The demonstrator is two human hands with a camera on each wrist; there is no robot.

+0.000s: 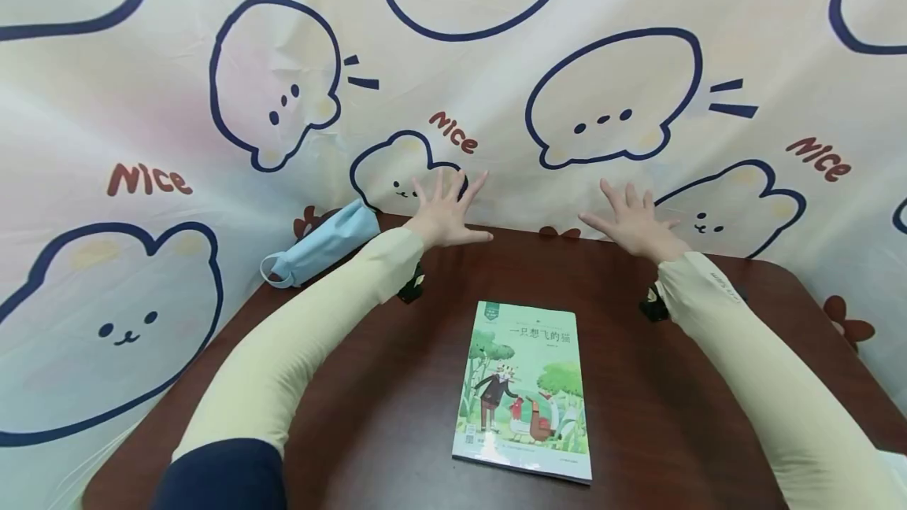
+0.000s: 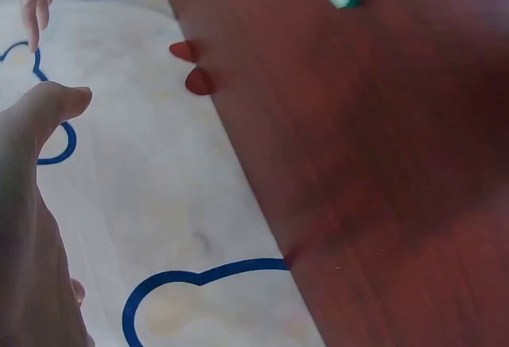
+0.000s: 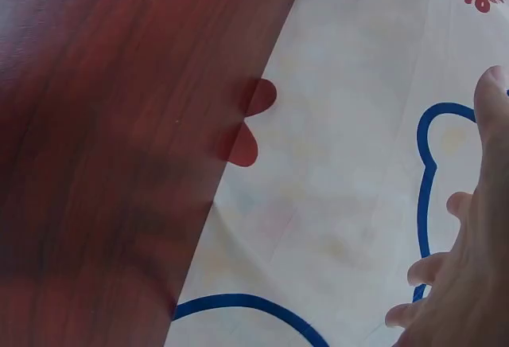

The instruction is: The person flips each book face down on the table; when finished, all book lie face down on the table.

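Both hands are raised over the far part of the table in the head view, fingers spread and holding nothing. The left hand [image 1: 446,211] is nearest to a light blue pouch [image 1: 322,246] with a loop strap, lying to its left. Farther right, the right hand [image 1: 636,220] reaches toward the printed cloth. Between the two forearms, closer to the person, a green picture book [image 1: 524,392] lies face up, its cover showing a cat figure, birds and trees. A corner of the book also shows at the top of the left wrist view.
A dark brown wooden table [image 1: 383,415] with a rounded far right corner fills the lower middle. Behind it hangs a pale cloth [image 1: 496,77] printed with blue-outlined bears and red lettering. Small dark devices sit at both wrists.
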